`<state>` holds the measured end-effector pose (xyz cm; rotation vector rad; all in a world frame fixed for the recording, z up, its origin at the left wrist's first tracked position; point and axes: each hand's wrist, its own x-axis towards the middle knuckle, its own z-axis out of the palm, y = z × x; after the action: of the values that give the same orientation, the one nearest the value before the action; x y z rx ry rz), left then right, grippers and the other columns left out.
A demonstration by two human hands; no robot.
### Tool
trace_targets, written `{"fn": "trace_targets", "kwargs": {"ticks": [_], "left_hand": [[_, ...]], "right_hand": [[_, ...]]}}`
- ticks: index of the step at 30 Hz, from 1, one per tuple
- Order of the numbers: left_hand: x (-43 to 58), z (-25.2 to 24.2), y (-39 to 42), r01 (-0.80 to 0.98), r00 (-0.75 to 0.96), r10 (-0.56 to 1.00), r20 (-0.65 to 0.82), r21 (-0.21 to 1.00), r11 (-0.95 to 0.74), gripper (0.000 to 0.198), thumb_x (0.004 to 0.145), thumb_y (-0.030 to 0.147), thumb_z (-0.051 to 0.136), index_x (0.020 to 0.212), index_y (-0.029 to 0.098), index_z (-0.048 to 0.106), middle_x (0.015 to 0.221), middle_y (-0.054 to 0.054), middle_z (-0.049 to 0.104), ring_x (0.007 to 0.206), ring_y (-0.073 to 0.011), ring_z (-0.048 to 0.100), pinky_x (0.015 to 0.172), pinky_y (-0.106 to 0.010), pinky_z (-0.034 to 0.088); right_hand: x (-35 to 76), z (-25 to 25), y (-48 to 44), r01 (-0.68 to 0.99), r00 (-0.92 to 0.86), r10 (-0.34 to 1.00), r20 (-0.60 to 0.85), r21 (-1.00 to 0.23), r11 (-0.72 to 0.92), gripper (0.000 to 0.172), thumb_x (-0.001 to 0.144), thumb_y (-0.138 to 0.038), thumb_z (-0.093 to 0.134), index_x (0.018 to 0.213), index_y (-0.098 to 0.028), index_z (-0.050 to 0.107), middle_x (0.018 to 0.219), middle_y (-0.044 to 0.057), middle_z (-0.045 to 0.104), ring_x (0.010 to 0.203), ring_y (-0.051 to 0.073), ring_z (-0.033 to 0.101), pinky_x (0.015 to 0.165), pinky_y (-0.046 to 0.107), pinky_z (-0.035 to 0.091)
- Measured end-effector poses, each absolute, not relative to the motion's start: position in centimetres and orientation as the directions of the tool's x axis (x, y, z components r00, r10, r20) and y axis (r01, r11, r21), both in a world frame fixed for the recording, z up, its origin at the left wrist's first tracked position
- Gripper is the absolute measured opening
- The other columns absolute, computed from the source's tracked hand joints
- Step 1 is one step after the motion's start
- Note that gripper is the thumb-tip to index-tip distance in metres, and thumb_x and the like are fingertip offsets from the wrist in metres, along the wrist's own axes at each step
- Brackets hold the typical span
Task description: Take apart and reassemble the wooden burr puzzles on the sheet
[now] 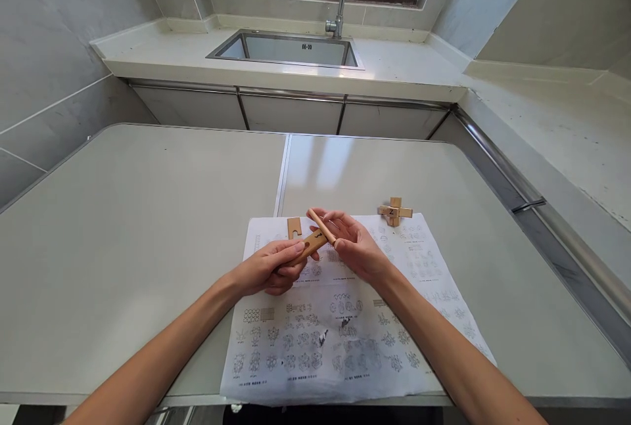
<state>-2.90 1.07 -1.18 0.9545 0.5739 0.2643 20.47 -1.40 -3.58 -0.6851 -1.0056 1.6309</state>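
My left hand [279,266] is closed on a flat wooden puzzle piece [314,241], which has a hole and a dark mark on its face. Between the fingers of my right hand [355,244] is a slim wooden stick [321,226], tilted across the far end of that piece. The two parts overlap there; whether they interlock I cannot tell. Just beyond my left hand, another flat wooden piece with a notch [294,226] lies on the printed sheet [345,372]. An assembled wooden cross-shaped puzzle [395,212] sits at the sheet's far right edge.
The sheet, covered in small line diagrams, lies on a pale folding table [148,228] with a seam down its middle. Behind the table runs a counter [404,60] with a sink [290,50] and a tall faucet [340,4]. Another counter [557,129] borders the right side.
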Motion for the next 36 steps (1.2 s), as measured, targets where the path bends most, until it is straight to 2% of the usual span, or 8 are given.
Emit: {"fn": "trace_targets", "kwargs": {"ticks": [8,13,16,18,21,23,29,36], "left_hand": [[-2.99,-1.41,1.34,0.007,0.815,0.468,-0.343,0.813,0.583,0.040,0.102,0.057,0.055,0.108,0.017,0.061,0.058,0.012,0.026,0.039,-0.0040,0.011,0.030,-0.014,0.020],[-2.84,-1.44,1.10,0.003,0.805,0.474,-0.356,0.802,0.597,0.039,0.101,0.054,0.058,0.084,0.020,0.050,0.058,0.011,0.028,0.039,-0.0033,0.012,0.030,-0.014,0.021],[-2.71,-1.14,1.03,0.014,0.806,0.469,-0.361,0.803,0.595,0.047,0.102,0.055,0.056,0.073,0.020,0.044,0.058,0.010,0.028,0.039,-0.0032,0.013,0.030,-0.014,0.023],[-2.63,-0.98,1.05,0.008,0.797,0.482,-0.364,0.805,0.594,0.044,0.103,0.054,0.054,0.078,0.019,0.049,0.060,0.009,0.031,0.040,-0.0034,0.014,0.031,-0.015,0.028],[-2.50,-0.98,1.12,-0.020,0.775,0.524,-0.355,0.814,0.581,0.036,0.104,0.053,0.054,0.101,0.017,0.060,0.064,0.009,0.036,0.041,-0.0036,0.015,0.034,-0.016,0.034],[-2.45,-1.09,1.14,-0.042,0.761,0.553,-0.339,0.825,0.564,0.036,0.104,0.051,0.053,0.108,0.016,0.061,0.063,0.010,0.036,0.041,-0.0038,0.015,0.034,-0.015,0.034],[-2.61,-1.34,0.97,-0.043,0.780,0.549,-0.302,0.849,0.527,0.038,0.105,0.052,0.052,0.100,0.016,0.060,0.060,0.011,0.027,0.042,-0.0048,0.014,0.034,-0.015,0.030],[-2.78,-1.45,1.03,-0.029,0.780,0.550,-0.299,0.860,0.509,0.040,0.103,0.056,0.054,0.091,0.019,0.053,0.060,0.012,0.024,0.043,-0.0044,0.013,0.034,-0.015,0.028]], "right_hand": [[20.66,-3.17,-1.34,-0.435,-0.359,0.932,0.060,-0.894,-0.110,0.051,0.069,-0.044,0.097,0.110,-0.031,0.069,0.154,0.007,0.057,0.150,0.032,0.047,0.123,0.050,0.038],[20.38,-3.33,-1.44,-0.376,-0.400,0.913,0.076,-0.922,-0.088,0.057,0.068,-0.030,0.098,0.115,-0.030,0.065,0.151,0.008,0.058,0.133,0.029,0.060,0.112,0.049,0.049],[20.25,-3.21,-1.63,-0.383,-0.388,0.918,0.081,-0.920,-0.081,0.061,0.070,-0.030,0.097,0.122,-0.031,0.063,0.148,0.009,0.061,0.127,0.028,0.064,0.113,0.050,0.049],[20.25,-3.15,-1.70,-0.404,-0.348,0.934,0.080,-0.912,-0.072,0.060,0.071,-0.031,0.097,0.121,-0.031,0.063,0.146,0.008,0.063,0.134,0.029,0.061,0.118,0.051,0.046],[20.35,-3.14,-1.68,-0.440,-0.237,0.969,0.070,-0.897,-0.043,0.056,0.071,-0.032,0.097,0.117,-0.031,0.064,0.146,0.008,0.063,0.146,0.030,0.052,0.124,0.052,0.039],[20.40,-3.14,-1.64,-0.445,-0.185,0.981,0.060,-0.895,-0.029,0.056,0.071,-0.033,0.097,0.117,-0.031,0.064,0.147,0.007,0.063,0.147,0.029,0.050,0.127,0.052,0.036],[20.36,-3.12,-1.72,-0.428,-0.235,0.968,0.090,-0.904,-0.020,0.062,0.068,-0.037,0.099,0.120,-0.032,0.065,0.148,0.007,0.062,0.150,0.030,0.047,0.128,0.053,0.034],[20.52,-3.34,-1.68,-0.411,-0.241,0.967,0.085,-0.911,-0.022,0.064,0.064,-0.036,0.101,0.117,-0.032,0.065,0.152,0.007,0.060,0.149,0.030,0.048,0.126,0.053,0.036]]}}
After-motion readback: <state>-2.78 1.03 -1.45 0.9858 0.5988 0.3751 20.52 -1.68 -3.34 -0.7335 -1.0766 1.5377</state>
